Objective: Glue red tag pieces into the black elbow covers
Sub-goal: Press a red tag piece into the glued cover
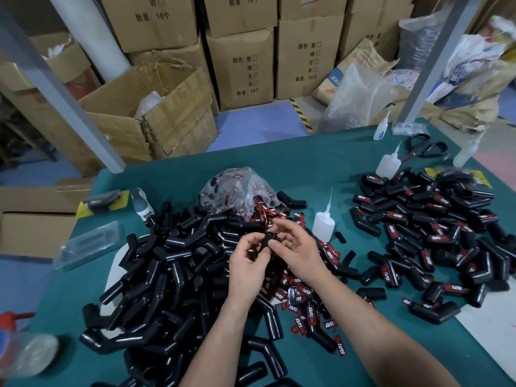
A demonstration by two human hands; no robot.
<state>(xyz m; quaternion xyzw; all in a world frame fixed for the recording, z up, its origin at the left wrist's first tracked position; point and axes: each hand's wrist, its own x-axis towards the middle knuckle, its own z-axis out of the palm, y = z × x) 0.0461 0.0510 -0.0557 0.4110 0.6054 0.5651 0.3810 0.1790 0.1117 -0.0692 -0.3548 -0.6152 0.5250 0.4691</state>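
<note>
Near the middle of the green table (321, 152), both hands hold one black elbow cover (265, 243) just above the heaps. The left hand (247, 261) curls its fingers round the cover's near limb. The right hand (297, 247) pinches the other side, thumb flat on the black surface and fingers arched behind. Whether a tag already sits under that thumb cannot be told, as the spot is hidden. If it does, the job now is probably seating: press evenly along the tag's length so it lies square in its recess, and keep the thumb off any squeezed-out glue. If not, the loose red tags (297, 291) lie directly below the hands toward the near edge, and the glue bottle (323, 226) stands upright just beside the right hand. Finished covers (430, 227) belong in the heap by the right edge, well apart from the bare covers (167, 263) on the left.
</note>
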